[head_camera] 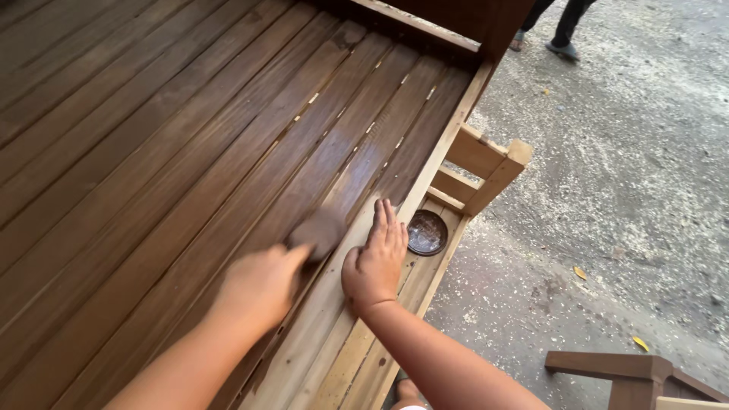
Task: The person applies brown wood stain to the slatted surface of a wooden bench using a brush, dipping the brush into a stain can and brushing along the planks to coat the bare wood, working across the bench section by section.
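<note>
Pressing flat on a pale, unstained slat, the right hand (374, 258) is seen with its fingers (387, 224) stretched out straight and close together, nothing being held. Just to its left, the left hand (262, 285) is closed around a dark brown staining pad (319, 230), which is blurred and is laid against the boundary between the dark stained slats and the bare wood. Immediately beside the right fingertips, a small round dish (427, 231) of dark brown stain is set on the pale slats near the edge of the slatted wooden frame (190, 152). Most of that frame, further off and to the left, is already coloured deep brown. A bare wooden armrest post (490, 167) is fixed at the frame's right edge. Beyond, on the grey gravelly ground (630, 152), another person's feet (558, 42) are visible at the top.
</note>
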A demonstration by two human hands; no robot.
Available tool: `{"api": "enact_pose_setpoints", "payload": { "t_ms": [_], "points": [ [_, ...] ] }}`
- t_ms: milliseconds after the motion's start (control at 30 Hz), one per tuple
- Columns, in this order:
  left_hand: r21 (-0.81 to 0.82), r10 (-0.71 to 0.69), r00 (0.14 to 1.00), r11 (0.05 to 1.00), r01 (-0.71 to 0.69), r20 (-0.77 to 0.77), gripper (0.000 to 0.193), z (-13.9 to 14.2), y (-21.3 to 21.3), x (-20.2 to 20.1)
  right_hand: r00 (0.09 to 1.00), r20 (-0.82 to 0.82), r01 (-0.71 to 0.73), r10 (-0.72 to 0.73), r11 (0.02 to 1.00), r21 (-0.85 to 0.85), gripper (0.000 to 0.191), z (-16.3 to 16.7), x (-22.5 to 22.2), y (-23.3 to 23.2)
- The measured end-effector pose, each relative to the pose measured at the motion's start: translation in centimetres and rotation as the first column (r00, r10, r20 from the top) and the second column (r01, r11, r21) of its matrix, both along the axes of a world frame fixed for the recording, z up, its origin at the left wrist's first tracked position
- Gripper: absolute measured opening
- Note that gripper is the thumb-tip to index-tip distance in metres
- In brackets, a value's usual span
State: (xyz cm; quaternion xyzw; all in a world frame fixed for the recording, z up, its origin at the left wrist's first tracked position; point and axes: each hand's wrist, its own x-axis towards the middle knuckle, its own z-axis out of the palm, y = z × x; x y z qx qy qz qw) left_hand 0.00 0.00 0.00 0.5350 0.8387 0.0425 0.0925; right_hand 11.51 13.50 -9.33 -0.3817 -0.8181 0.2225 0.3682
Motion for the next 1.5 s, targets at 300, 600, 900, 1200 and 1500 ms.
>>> {"api": "enact_pose_setpoints", "payload": {
  "t_ms": [300,600,900,1200,1500],
  "points": [
    [-0.106,0.183,0.979,0.979,-0.173,0.090,0.048,3.1,-4.8,3.6,1.000,0.018,-0.003,0.003,1.000,-0.001,0.080,0.8,1.5,0.6],
    [0.003,0.111,0.992,0.994,-0.111,0.066,0.030,0.6,17.5,-2.1,0.998,0.061,-0.028,0.028,1.000,0.001,0.080,2.7,0.8,2.2],
    [-0.013,0.135,0.982,0.991,-0.135,0.130,0.042,0.9,13.2,-0.4,0.999,0.016,-0.039,0.039,0.999,-0.001,0.080,2.9,2.0,2.4],
    [-0.171,0.282,0.947,0.952,-0.256,0.154,0.045,4.9,-7.2,4.8,0.999,0.022,-0.037,0.037,0.999,0.005,0.079,2.9,3.0,1.5],
    [0.187,0.123,0.982,0.971,-0.149,0.144,0.035,2.2,6.2,0.5,0.994,0.096,-0.054,0.053,0.999,0.008,0.080,4.1,2.2,2.9]
  ]
}}
